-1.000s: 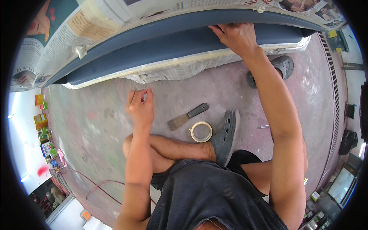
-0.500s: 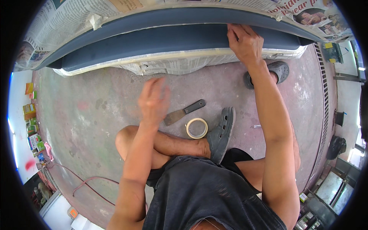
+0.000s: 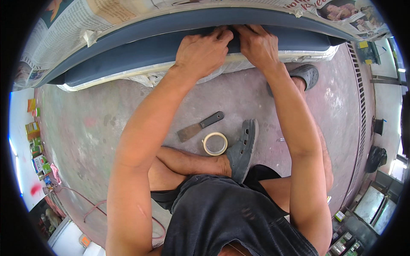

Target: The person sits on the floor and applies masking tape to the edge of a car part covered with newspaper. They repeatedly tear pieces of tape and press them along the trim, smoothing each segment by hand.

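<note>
Panel [image 3: 141, 51] runs left-right; left hand [image 3: 203, 51], right hand [image 3: 258, 45] touch it, fingers curled, grip unclear; cans [image 3: 33, 131] left of it, contents hidden.

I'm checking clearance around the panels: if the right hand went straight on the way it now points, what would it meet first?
The right hand would probably meet the upper blue-grey panel first, directly ahead of it; depth is unclear here, so it might slip beneath the lower edge instead.

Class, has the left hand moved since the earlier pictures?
Yes: against the scraper, the left hand went forward and right, up to the blue-grey panel.
</note>
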The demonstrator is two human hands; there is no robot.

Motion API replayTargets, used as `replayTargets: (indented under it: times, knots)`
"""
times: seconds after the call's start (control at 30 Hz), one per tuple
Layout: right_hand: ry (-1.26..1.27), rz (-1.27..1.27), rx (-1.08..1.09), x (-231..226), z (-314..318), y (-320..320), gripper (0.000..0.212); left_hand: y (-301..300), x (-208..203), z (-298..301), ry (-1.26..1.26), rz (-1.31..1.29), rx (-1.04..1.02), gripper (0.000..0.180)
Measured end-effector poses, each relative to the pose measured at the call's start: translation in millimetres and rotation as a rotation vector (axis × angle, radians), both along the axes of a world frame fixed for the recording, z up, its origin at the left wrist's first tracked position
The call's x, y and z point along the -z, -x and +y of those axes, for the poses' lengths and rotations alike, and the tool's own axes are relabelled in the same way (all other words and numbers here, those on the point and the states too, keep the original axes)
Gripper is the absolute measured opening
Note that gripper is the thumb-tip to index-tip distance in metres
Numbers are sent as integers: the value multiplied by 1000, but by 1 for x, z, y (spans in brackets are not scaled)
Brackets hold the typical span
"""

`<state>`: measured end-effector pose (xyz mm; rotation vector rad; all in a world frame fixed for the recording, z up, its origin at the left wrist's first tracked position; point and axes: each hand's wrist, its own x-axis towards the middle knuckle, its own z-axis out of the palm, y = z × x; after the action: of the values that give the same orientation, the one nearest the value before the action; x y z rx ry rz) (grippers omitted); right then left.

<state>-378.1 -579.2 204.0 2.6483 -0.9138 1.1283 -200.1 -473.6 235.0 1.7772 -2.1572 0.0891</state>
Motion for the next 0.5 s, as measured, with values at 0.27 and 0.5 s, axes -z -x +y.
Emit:
replayTargets:
  times: [0.27,0.5]
  knots:
    - [-17,4,43,-3,2,0,28,-2,-2,0,-45,-35,-23,29]
    - [-14,9,44,-9,7,-1,28,-9,3,4,15,-16,-41,26]
